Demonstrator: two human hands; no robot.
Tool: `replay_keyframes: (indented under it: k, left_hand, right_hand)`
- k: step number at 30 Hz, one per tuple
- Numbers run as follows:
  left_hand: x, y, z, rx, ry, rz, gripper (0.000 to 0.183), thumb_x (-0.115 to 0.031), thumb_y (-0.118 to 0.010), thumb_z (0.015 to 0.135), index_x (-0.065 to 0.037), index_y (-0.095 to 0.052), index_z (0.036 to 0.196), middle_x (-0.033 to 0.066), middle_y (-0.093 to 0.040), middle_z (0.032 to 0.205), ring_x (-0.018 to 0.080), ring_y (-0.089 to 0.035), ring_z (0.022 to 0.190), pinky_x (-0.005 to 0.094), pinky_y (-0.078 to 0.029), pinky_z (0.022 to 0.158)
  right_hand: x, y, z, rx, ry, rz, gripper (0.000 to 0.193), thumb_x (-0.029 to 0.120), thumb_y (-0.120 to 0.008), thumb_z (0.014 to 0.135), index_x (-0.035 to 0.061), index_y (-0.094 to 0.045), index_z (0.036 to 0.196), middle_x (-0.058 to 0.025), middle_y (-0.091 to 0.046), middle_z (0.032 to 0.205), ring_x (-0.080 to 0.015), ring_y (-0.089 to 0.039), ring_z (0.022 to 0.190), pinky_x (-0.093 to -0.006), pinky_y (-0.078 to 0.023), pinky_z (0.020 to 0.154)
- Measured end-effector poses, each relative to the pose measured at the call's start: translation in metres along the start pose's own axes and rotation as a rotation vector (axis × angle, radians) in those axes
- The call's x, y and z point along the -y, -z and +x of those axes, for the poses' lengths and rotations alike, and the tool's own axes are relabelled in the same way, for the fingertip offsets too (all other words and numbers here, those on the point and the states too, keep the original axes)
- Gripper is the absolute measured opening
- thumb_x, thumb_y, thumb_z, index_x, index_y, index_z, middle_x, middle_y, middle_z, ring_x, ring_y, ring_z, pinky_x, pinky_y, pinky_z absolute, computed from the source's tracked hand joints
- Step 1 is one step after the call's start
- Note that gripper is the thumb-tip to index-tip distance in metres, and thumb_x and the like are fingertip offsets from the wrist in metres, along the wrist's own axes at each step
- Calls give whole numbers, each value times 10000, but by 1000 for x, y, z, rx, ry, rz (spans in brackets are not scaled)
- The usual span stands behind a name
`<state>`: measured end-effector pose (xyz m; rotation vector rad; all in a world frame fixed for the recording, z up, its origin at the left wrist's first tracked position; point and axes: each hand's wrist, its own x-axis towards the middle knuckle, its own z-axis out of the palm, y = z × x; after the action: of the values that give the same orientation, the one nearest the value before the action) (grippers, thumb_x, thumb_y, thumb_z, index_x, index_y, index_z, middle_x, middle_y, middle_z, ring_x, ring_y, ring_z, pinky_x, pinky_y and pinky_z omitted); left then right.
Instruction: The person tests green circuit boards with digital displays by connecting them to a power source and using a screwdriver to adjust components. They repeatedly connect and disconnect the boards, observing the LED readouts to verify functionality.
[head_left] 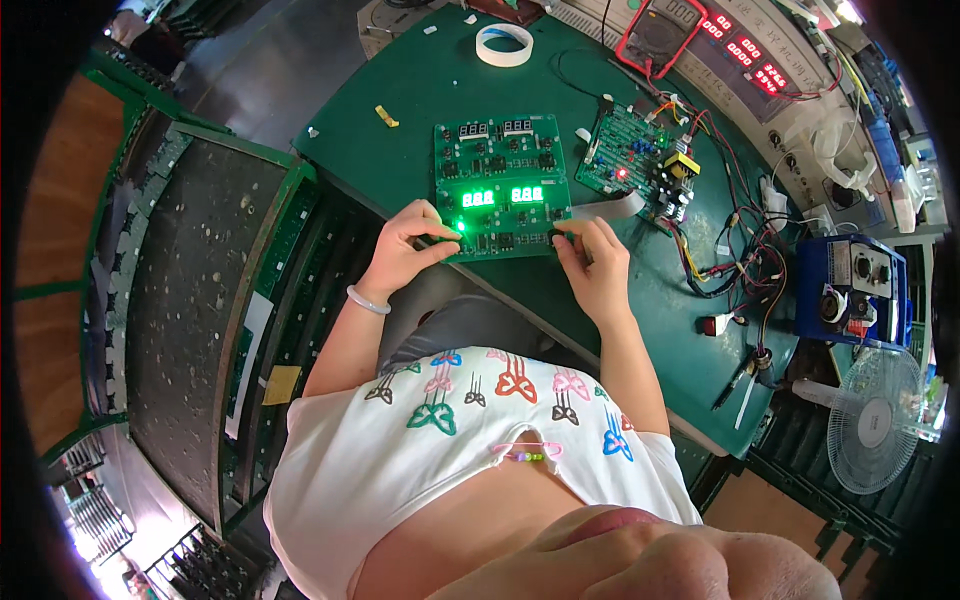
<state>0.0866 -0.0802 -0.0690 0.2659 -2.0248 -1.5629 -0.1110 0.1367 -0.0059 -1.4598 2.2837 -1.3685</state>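
A green circuit board (515,213) lies near the table's front edge, its two small displays lit bright green. Along its far side sits a matching circuit board (500,145) with unlit displays; whether the two are joined I cannot tell. My left hand (405,248) pinches the near left corner, thumb and forefinger closed around a small dark part beside a glowing green light. At the near right corner my right hand (597,268) has thumb and fingers closed on another dark part. A grey ribbon cable (618,207) runs from the lit board toward a larger populated board (635,160).
Tangled wires (735,250) spread over the green table (390,165) on the right. Behind stand a red multimeter (660,38) and an instrument with red readouts (745,50). A tape roll (504,45) lies far back. A blue-cased device (855,290) and a fan (876,420) stand right.
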Motion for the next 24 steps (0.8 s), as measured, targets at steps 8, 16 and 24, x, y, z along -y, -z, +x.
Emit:
replay_keyframes:
  k: [8, 16, 24]
  left_hand:
    - [1, 0, -1, 13, 29, -28, 210, 50, -808, 744, -62, -769, 918, 8, -547, 840, 116, -536, 778, 252, -431, 664]
    - [8, 2, -2, 45, 2, -47, 209, 75, -782, 776, -36, -755, 951, 29, -529, 895, 102, -544, 762, 223, -469, 621]
    - [5, 0, 0, -2, -1, -43, 199, 9, -840, 724, -82, -782, 892, -14, -532, 800, 111, -510, 758, 261, -398, 657]
  right_hand:
    - [-3, -1, 0, 18, 8, -32, 239, 52, -725, 882, 99, -718, 1116, -64, -532, 846, -158, -511, 613, -301, -436, 533]
    - [-9, -5, 1, -33, -72, 106, 159, 51, -780, 836, 94, -765, 988, -26, -505, 857, -107, -465, 604, -276, -404, 524]
    - [-9, -6, 5, -65, -106, 102, 159, 68, -844, 767, 29, -751, 889, -9, -493, 862, -87, -447, 616, -254, -371, 520]
